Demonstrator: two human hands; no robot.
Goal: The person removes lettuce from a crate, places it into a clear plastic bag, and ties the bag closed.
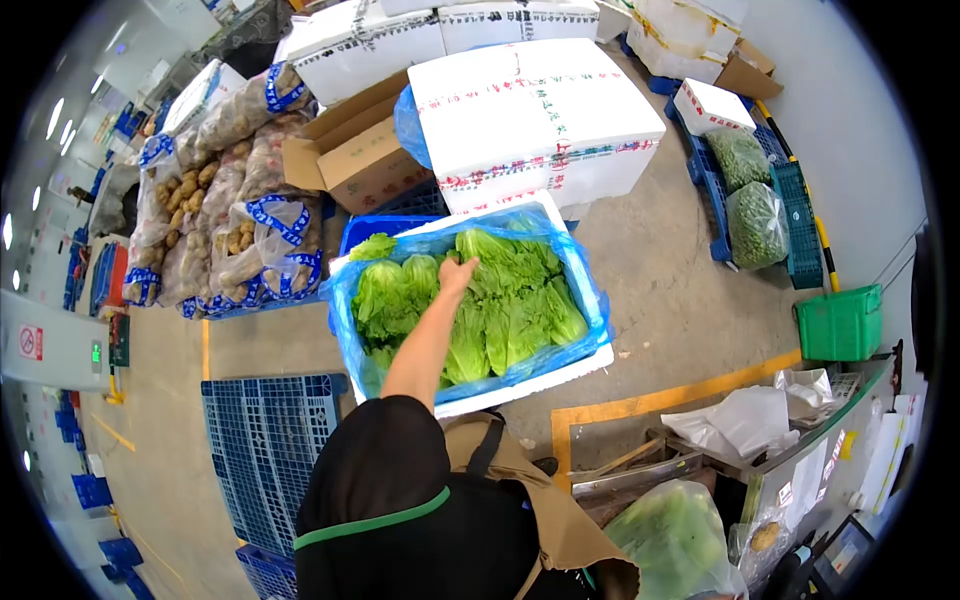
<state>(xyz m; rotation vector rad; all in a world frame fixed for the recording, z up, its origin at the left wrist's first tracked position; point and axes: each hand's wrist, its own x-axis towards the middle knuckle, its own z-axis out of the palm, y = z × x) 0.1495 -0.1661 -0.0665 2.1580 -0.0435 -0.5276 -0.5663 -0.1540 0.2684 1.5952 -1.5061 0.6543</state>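
Left grip [458,273] rests at lettuce head [487,244], toward the foam box's [587,364] far edge; closure partly hidden, cannot tell. Light, cupped hold from beneath should limit bruising.

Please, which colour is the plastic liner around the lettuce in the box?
The plastic liner is blue; it shows best in the head view.

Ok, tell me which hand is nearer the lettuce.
Left, as far as the view shows: the left hand is touching the lettuce; the right hand is out of view, its position unknown.
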